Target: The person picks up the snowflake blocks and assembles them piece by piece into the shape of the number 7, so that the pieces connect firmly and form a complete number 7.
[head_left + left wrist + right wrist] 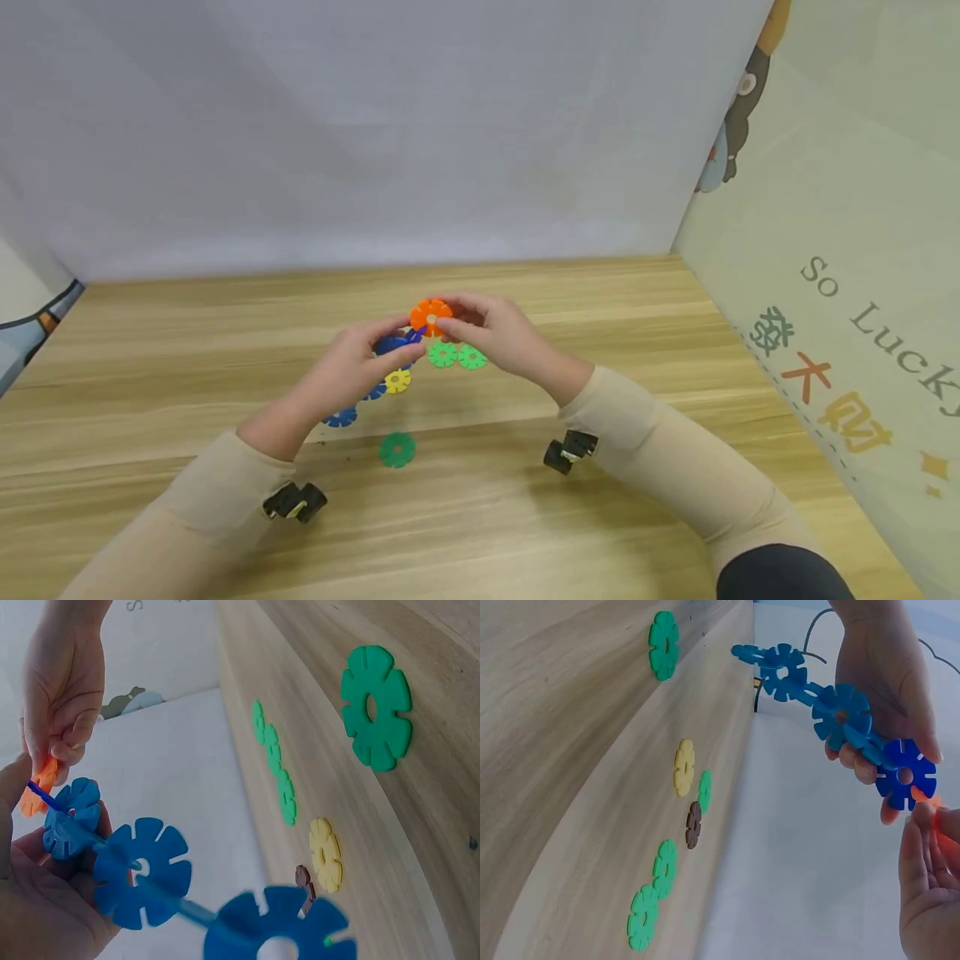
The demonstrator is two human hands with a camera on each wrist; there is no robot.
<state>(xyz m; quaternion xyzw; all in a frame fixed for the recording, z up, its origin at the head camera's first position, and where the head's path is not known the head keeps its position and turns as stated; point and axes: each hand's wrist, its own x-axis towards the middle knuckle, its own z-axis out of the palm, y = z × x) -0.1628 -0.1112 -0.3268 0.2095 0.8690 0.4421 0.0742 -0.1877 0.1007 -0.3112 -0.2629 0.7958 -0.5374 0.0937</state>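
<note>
Head view: right hand (513,337) fingers pinch orange disc (422,315); left hand (341,367) fingers grip blue chain (374,391), which trails toward 7 o'clock. On desk (465,517), apart from chain: light-green discs (434,354) at 5 o'clock from orange disc, yellow disc (403,384) at 7, green disc (386,450) nearer 6.

Left wrist: chain runs toward 4 o'clock, several blue discs already joined; brown disc (302,877) lies at yellow disc's 7 o'clock.

Right wrist: orange disc meets dark-blue disc (919,769) at 5 o'clock; cannot tell whether fully slotted. Chain looks well begun; desk discs unattached.
</note>
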